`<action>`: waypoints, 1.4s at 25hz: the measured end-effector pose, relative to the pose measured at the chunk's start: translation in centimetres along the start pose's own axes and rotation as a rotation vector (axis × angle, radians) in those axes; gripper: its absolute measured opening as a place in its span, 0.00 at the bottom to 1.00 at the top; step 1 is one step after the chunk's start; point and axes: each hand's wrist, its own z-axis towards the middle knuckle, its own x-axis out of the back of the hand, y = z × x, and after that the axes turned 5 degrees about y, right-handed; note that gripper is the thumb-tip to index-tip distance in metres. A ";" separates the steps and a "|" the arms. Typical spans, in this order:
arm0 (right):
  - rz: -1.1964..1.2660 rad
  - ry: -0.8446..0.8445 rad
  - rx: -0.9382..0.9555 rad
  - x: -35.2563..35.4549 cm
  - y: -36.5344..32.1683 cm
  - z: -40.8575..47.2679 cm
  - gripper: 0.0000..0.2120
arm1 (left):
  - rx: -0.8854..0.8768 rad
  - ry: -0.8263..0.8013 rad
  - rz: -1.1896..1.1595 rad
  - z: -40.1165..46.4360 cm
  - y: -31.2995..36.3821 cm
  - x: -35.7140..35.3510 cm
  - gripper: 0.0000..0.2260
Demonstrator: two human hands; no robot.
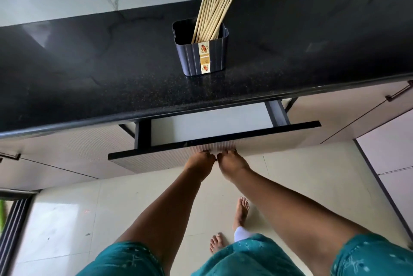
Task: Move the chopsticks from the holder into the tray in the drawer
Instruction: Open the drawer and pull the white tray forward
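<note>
Both the left hand [199, 161] and the right hand [231, 162] are curled side by side onto the front of the part-open drawer [214, 141], while beyond them the chopsticks [212, 13] stand bunched in the holder [202, 54] on the counter [89, 70].

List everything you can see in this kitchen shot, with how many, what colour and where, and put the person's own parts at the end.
chopsticks: a bundle, too many to count, pale wood, standing tilted in the holder
holder: one, dark blue with a gold label strip, on the countertop
countertop: one, black speckled, across the upper picture
drawer: one, partly open, pale inside with dark edges, below the countertop; no tray visible
cabinet handle: one, dark, far right
floor: pale tiles, below
left hand: one, on the drawer front
right hand: one, beside it on the drawer front
feet: two, bare, on the floor
</note>
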 end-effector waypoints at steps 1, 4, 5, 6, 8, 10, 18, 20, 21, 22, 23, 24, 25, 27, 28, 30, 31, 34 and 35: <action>0.001 -0.021 -0.007 -0.5 -0.1 -1.3 0.19 | 0.015 -0.013 -0.022 -1.1 0.5 -0.7 0.13; 0.024 -0.090 -0.012 -1.0 0.1 -4.5 0.19 | 0.130 -0.043 -0.188 -4.4 1.8 -2.0 0.13; 0.019 -0.108 -0.002 -1.2 0.1 -5.4 0.18 | 0.164 -0.048 -0.236 -5.4 2.2 -2.4 0.13; 0.018 -0.121 0.006 -1.4 0.1 -6.2 0.18 | 0.180 -0.049 -0.252 -6.2 2.6 -2.7 0.13; 0.013 -0.130 0.025 -1.9 0.1 -8.3 0.18 | 0.208 -0.047 -0.261 -8.1 3.5 -3.5 0.13; 0.005 -0.127 0.046 -2.6 0.1 -10.6 0.18 | 0.215 -0.036 -0.257 -10.0 4.5 -4.4 0.13; -0.009 -0.162 0.152 -6.2 0.3 -21.6 0.15 | 0.260 0.032 -0.307 -20.3 8.6 -9.4 0.11; -0.009 -0.163 0.160 -7.3 0.0 -24.3 0.15 | 0.265 0.058 -0.365 -23.0 9.7 -10.4 0.11; -0.009 -0.158 0.166 -7.8 0.1 -25.4 0.15 | 0.256 0.072 -0.373 -24.0 10.1 -10.9 0.11; -0.007 -0.150 0.168 -8.4 0.2 -26.4 0.15 | 0.251 0.085 -0.382 -24.9 10.4 -11.3 0.11; -0.004 -0.144 0.161 -8.9 0.1 -27.5 0.15 | 0.248 0.090 -0.381 -26.0 10.8 -11.6 0.11; 0.001 -0.143 0.152 -9.5 0.0 -28.5 0.15 | 0.239 0.087 -0.369 -27.1 11.1 -12.0 0.11; 0.013 -0.138 0.143 -10.2 -0.2 -29.5 0.15 | 0.220 0.084 -0.354 -28.1 11.4 -12.4 0.11; 0.046 -0.101 0.098 -11.1 -0.9 -30.8 0.16 | 0.157 0.070 -0.309 -29.9 11.7 -12.8 0.12; 0.058 -0.084 0.066 -11.3 -1.3 -31.1 0.17 | 0.125 0.063 -0.278 -30.4 11.9 -12.9 0.14; 0.063 -0.062 0.023 -11.5 -1.9 -31.3 0.18 | 0.105 0.016 -0.236 -30.7 12.1 -12.8 0.18; 0.060 -0.054 0.008 -11.6 -2.0 -31.3 0.19 | 0.129 -0.033 -0.258 -30.7 12.2 -12.6 0.20; 0.079 -0.053 0.009 -12.4 -2.1 -32.6 0.28 | 0.086 -0.141 -0.243 -31.9 11.7 -12.8 0.29; 0.092 -0.049 0.003 -12.4 -2.1 -33.3 0.30 | 0.061 -0.145 -0.226 -32.5 11.6 -12.7 0.30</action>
